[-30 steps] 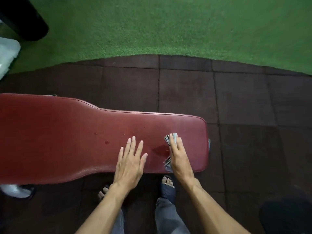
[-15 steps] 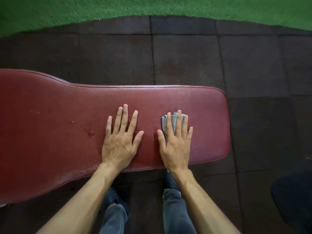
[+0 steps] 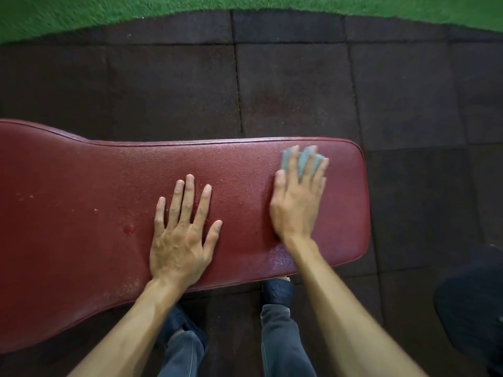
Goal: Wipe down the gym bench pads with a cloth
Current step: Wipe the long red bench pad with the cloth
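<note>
A dark red padded gym bench [image 3: 81, 213] runs across the view from the left edge to its rounded right end. My left hand [image 3: 181, 235] lies flat on the pad's middle, fingers spread, holding nothing. My right hand [image 3: 298, 200] presses a grey-blue cloth [image 3: 302, 159] onto the pad near the far right corner; the cloth shows between and beyond my fingers and is blurred by motion. Water drops [image 3: 129, 229] sit on the pad left of my left hand. A wet sheen [image 3: 277, 258] marks the pad by my right wrist.
Dark rubber floor tiles [image 3: 299, 85] surround the bench, with green turf [image 3: 81, 12] beyond them. My legs in jeans [image 3: 283, 338] and dark footwear [image 3: 277, 291] stand under the bench's near edge. A dark object [image 3: 473, 308] lies at the lower right.
My right hand has slid the cloth away from me and to the right, toward the pad's far right corner. My left hand stays flat on the pad.
</note>
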Available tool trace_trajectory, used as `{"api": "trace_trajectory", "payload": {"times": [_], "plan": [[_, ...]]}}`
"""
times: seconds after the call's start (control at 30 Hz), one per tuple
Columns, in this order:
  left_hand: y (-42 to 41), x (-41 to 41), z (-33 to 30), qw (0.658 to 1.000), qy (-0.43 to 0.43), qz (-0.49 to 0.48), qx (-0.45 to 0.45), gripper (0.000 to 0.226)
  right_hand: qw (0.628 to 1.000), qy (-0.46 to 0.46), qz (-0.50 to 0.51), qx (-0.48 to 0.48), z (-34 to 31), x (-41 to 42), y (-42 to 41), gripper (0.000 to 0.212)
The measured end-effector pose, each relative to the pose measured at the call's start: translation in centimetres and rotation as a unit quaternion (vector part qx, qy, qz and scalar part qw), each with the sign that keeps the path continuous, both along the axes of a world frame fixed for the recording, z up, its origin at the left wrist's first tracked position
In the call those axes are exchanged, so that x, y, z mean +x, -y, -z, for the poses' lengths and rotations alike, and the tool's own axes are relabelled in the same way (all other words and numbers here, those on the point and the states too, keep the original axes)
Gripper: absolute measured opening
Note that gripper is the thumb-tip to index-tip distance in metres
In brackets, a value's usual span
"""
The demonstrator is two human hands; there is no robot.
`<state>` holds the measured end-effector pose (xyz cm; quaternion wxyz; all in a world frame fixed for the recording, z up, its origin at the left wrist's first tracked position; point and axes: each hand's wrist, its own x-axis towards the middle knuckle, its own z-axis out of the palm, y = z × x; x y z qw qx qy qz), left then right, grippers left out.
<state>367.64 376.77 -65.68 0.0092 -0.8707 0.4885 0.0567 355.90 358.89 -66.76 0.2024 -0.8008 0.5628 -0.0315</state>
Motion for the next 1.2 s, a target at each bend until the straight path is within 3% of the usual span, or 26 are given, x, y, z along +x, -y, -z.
{"api": "trace_trajectory", "payload": {"times": [0.1,0.17,0.3,0.43,0.5,0.57,0.63,0.7,0.83,0.93,1.0,1.1,1.2], "plan": [[0.0,0.0,0.0,1.0,-0.005,-0.002,-0.008,0.066,0.983,0.007,-0.181,0.009,-1.0,-3.1,-6.4,0.055],[0.0,-0.1,-0.1,1.0,-0.009,-0.003,-0.006,0.067,0.969,-0.014,-0.245,0.006,-0.5,-7.8,-7.7,0.053],[0.2,0.0,0.0,1.0,-0.011,-0.005,-0.006,0.067,0.993,-0.069,-0.09,0.015,0.7,-12.3,-0.5,0.055],[0.1,0.0,0.1,1.0,-0.005,-0.007,-0.003,0.067,0.997,-0.025,0.066,-0.003,1.3,-4.8,8.1,0.057],[0.2,0.0,0.2,1.0,-0.006,-0.007,-0.006,0.067,0.999,-0.019,0.009,-0.034,1.2,-0.5,6.8,0.057],[0.2,0.0,0.1,1.0,-0.003,-0.006,-0.003,0.067,0.99,0.0,-0.127,-0.054,0.3,0.6,1.4,0.054],[0.0,0.0,0.1,1.0,-0.004,-0.006,-0.003,0.067,0.972,0.011,-0.235,-0.025,-0.6,-2.8,-4.6,0.053],[0.0,-0.1,0.1,1.0,-0.004,-0.007,-0.004,0.067,0.964,0.0,-0.265,-0.02,-0.5,-8.5,-6.9,0.052],[0.2,-0.1,0.1,1.0,-0.009,-0.013,-0.015,0.067,0.994,-0.043,-0.098,0.01,1.0,-13.7,-0.3,0.054],[0.1,-0.2,0.2,1.0,0.001,-0.01,-0.019,0.067,0.999,-0.025,0.034,-0.003,1.7,-8.5,6.0,0.056],[0.0,-0.2,0.3,1.0,0.003,-0.009,-0.022,0.067,0.998,-0.014,0.054,-0.027,1.6,-3.1,7.0,0.057],[0.1,0.0,0.4,1.0,0.012,-0.006,-0.019,0.066,0.993,0.022,-0.104,-0.05,0.3,1.7,0.4,0.055],[-0.1,-0.1,0.3,1.0,-0.003,-0.008,-0.027,0.067,0.972,0.043,-0.231,-0.006,-1.0,-2.3,-7.9,0.052]]}}
